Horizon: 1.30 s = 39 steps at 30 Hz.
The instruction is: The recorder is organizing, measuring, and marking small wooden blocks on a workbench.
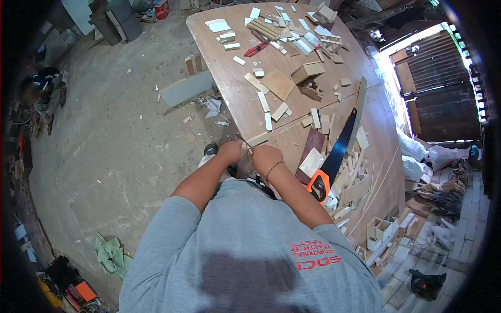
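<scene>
At the near edge of the wooden table [235, 88], my left hand [230, 152] and my right hand [266, 158] are both closed around a small light wood piece [247, 148], whose shape is mostly hidden by my fingers. Just beyond them lies a pale wood strip [258, 139]. To the right of my right hand rest a maroon board [314, 141], a white square piece [312, 162] and a handsaw [335, 151] with an orange and black handle, among loose offcuts [355, 185].
Red-handled pliers [255, 50], a wooden box [308, 72] and several blocks lie across the tabletop. A board [186, 89] leans by the table's left side. Another person [46, 86] sits at far left. White sacks [412, 144] are at the right, and green cloth [109, 253] lies on the floor.
</scene>
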{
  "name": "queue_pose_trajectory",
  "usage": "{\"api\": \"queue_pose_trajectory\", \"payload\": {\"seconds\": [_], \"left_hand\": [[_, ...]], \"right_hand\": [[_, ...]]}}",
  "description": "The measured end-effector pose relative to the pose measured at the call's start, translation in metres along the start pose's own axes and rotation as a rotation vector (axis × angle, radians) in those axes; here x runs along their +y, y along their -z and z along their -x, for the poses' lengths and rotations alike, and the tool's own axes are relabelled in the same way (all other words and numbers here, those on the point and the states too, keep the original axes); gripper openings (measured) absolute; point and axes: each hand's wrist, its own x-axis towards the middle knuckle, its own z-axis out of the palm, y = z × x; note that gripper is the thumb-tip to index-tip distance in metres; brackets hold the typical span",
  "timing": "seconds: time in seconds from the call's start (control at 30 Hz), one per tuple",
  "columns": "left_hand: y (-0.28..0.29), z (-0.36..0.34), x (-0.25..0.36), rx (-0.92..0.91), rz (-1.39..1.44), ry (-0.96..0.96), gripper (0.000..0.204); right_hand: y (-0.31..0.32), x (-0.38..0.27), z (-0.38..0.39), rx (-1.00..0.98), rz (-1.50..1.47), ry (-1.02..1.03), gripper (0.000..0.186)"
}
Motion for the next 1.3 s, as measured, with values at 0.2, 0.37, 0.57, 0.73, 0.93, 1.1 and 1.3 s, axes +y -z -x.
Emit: {"api": "queue_pose_trajectory", "payload": {"seconds": [0.2, 0.37, 0.57, 0.73, 0.93, 1.1, 1.3], "left_hand": [[-0.006, 0.0, -0.006, 0.16, 0.035, -0.038, 0.035], [0.004, -0.001, -0.002, 0.08, 0.016, -0.01, 0.026], [0.008, -0.008, -0.006, 0.057, -0.013, -0.091, 0.034], [-0.007, -0.014, -0.014, 0.054, -0.035, -0.134, 0.028], [0.01, 0.004, 0.002, 0.058, -0.001, -0.121, 0.026], [0.003, 0.001, 0.002, 0.114, 0.11, -0.012, 0.025], [-0.012, -0.016, -0.012, 0.032, 0.122, -0.097, 0.029]], "right_hand": [[-0.022, 0.007, 0.012, 0.088, -0.072, 0.032, 0.03], [-0.048, 0.013, 0.025, 0.122, -0.206, 0.013, 0.031], [-0.066, 0.026, 0.021, 0.234, -0.324, 0.076, 0.034], [-0.054, 0.023, 0.026, 0.216, -0.346, 0.067, 0.032], [-0.058, 0.029, 0.028, 0.176, -0.348, 0.049, 0.029], [-0.057, 0.032, 0.031, 0.134, -0.335, 0.01, 0.029], [-0.071, 0.032, 0.026, 0.187, -0.33, 0.082, 0.027]]}}
